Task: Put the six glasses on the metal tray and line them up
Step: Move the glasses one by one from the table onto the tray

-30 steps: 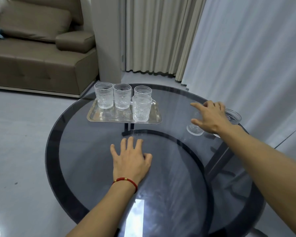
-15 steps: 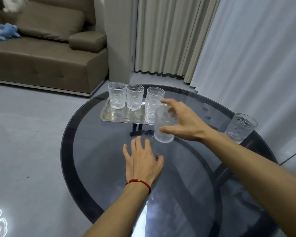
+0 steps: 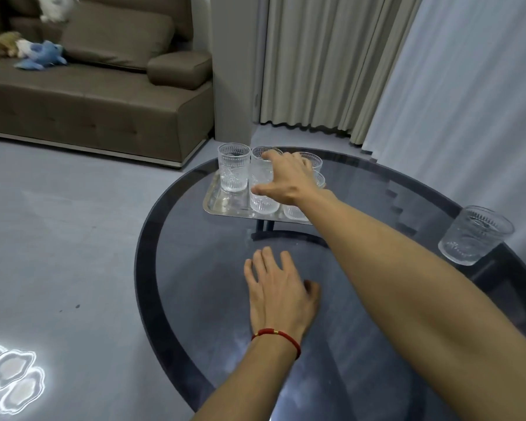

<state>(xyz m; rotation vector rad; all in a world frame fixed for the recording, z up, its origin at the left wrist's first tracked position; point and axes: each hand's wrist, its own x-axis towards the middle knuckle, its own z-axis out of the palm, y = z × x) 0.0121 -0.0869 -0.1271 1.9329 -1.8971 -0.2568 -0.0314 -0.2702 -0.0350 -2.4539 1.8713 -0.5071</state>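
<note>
Right hand has moved from mid-worktop to over the rectangular metal tray, centre frame, fingers wrapped round a ribbed clear glass now resting there. Left hand stays flat, fingers spread, on the round dark glass worktop. Sixth glass stands far right, well apart.

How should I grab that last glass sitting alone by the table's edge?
Wrap your fingers around the ribbed side wall of the lone glass, about the middle, coming from the right. It stands upright, open end up, with nothing around it, and the ribs probably help your grip.
</note>
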